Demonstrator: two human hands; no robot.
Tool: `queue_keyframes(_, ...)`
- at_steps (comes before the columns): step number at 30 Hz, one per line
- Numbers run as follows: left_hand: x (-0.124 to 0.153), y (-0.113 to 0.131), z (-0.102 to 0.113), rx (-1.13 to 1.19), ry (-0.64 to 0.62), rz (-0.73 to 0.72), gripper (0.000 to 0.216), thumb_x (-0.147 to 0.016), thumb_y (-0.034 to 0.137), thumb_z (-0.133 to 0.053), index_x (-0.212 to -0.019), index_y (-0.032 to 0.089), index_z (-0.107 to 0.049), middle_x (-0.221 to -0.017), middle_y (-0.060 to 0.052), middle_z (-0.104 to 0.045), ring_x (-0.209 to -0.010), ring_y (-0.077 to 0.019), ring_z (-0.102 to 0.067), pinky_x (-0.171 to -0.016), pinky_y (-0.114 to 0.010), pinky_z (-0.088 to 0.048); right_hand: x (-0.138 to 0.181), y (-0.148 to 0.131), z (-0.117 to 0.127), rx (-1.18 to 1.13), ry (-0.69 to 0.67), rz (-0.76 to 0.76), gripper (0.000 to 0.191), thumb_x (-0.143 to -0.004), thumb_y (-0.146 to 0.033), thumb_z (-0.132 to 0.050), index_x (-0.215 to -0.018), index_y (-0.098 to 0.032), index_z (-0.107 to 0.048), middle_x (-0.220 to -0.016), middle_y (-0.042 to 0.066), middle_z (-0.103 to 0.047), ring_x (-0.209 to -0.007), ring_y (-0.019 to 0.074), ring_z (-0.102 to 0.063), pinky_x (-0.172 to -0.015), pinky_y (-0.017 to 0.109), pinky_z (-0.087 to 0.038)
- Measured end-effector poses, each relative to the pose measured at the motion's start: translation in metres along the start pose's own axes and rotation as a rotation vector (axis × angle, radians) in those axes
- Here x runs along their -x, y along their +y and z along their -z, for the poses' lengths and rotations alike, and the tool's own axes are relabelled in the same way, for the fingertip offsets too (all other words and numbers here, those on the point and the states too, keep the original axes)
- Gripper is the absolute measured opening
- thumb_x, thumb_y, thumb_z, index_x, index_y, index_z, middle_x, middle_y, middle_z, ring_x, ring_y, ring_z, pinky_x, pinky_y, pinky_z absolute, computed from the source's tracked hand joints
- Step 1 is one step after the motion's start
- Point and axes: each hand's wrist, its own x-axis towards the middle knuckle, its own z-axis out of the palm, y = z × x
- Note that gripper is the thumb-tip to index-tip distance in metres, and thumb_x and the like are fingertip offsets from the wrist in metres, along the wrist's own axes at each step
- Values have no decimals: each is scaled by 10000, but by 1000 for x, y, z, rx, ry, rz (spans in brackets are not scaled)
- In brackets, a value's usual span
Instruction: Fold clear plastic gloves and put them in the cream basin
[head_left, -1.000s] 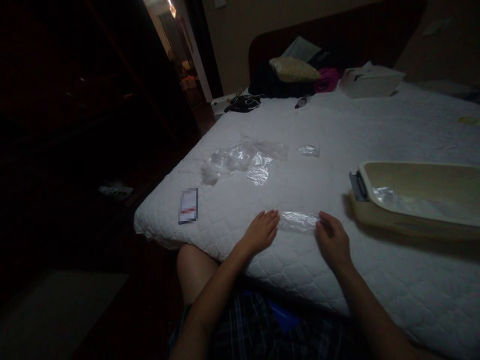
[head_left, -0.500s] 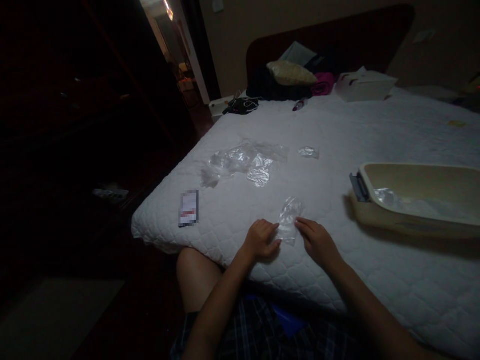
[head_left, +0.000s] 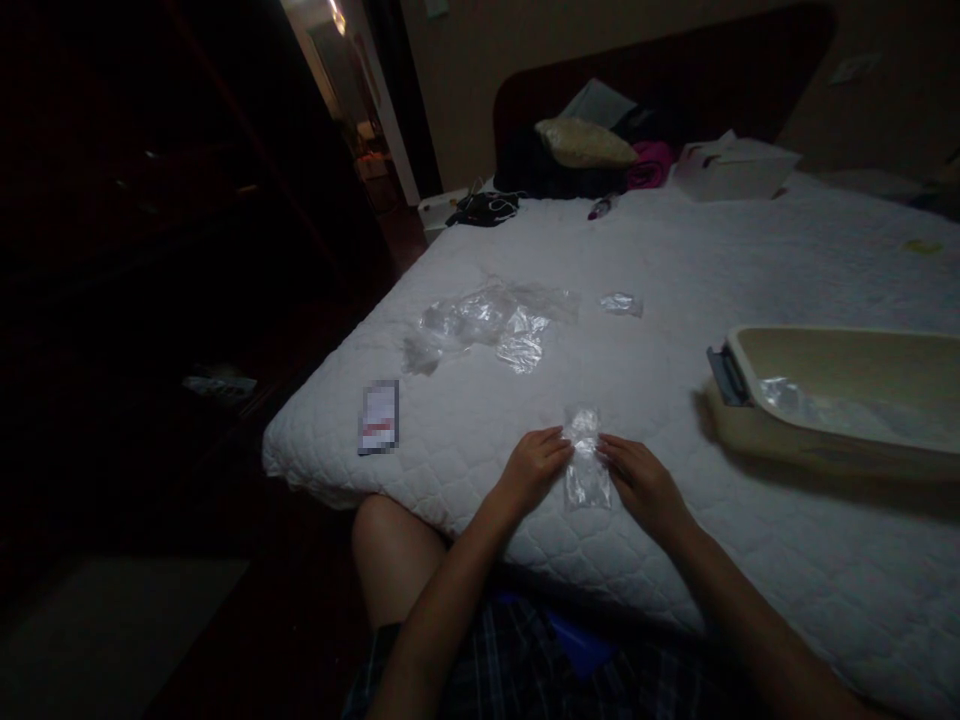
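1. The far left is nearly black; a pale, shiny item [head_left: 220,384] lies low there, too dim to identify.
2. A phone-like slab [head_left: 379,418] rests on the quilted mattress [head_left: 457,430], its face blurred into blocks.
3. Beyond it spreads crumpled clear film [head_left: 480,318], its edges hard to trace against the white.
4. The left hand [head_left: 535,468] has its fingers close together and slightly bent, tips at the near plastic's left edge; whether they pinch it I cannot tell.
5. Between the hands, on the mattress, lies the clear plastic piece [head_left: 587,485] — a narrow, wrinkled, glossy strip, whitish at its highlights.
6. The right hand [head_left: 641,485] has gently curved fingers touching the strip's right edge; its thumb is mostly hidden, so the grip is unclear.
7. A beige tub [head_left: 825,452] — cut off by the right border — holds more clear plastic [head_left: 814,405], partly behind its rim.
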Motion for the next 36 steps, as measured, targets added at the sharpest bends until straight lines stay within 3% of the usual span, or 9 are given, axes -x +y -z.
queue_keyframes(9, 0, -2, 0, 224, -21, 209, 180, -842, 225, -548, -1000, 208, -630, -986, -47, -686, -1092, -192, -561, -927, -378, -450, 2, 2, -2, -20, -53, -119, 208, -831, -254, -513, -1004, -199, -616, -943, 78, -658, -887, 215, -599, -800, 399, -493)
queue_keyframes(15, -6, 2, 2, 323, 48, 309, 139, -827, 290, -575, -844, 187, -667, -948, -43, -679, -1006, -169, -583, -910, -347, -450, -3, -6, -1, -20, -43, -256, 226, -845, -367, -492, -865, -208, -652, -850, 67, -674, -800, 210, -614, -732, 366, -492)
queue_keyframes(20, -17, 7, 1, 189, -53, 408, 302, -900, 339, -440, -739, 177, -637, -797, -27, -641, -813, -145, -574, -781, -298, -456, -11, -14, -1, -4, -52, -386, 326, -840, -437, -454, -785, -203, -674, -755, 51, -680, -703, 195, -614, -641, 319, -470)
queue_keyframes(25, -27, 12, -13, -28, -10, 563, 319, -891, 332, -463, -656, 161, -595, -690, -30, -573, -743, -157, -520, -720, -298, -429, -20, -19, -1, 30, -72, -504, 361, -847, -456, -403, -718, -202, -626, -673, 42, -659, -638, 187, -607, -572, 288, -425)
queue_keyframes(30, -31, 18, -24, -183, 32, 575, 271, -869, 294, -503, -676, 142, -617, -747, -73, -564, -817, -198, -504, -754, -347, -430, -24, -17, -7, 45, 8, -577, 236, -809, -431, -466, -831, -210, -546, -731, 48, -673, -672, 203, -634, -575, 283, -430)
queue_keyframes(36, -35, 22, -31, -287, 34, 582, 265, -866, 260, -483, -710, 121, -646, -762, -104, -562, -833, -234, -493, -754, -399, -434, -23, -12, -8, 57, -1, -564, 302, -835, -399, -439, -1041, -190, -508, -756, 61, -685, -645, 223, -636, -566, 319, -453)
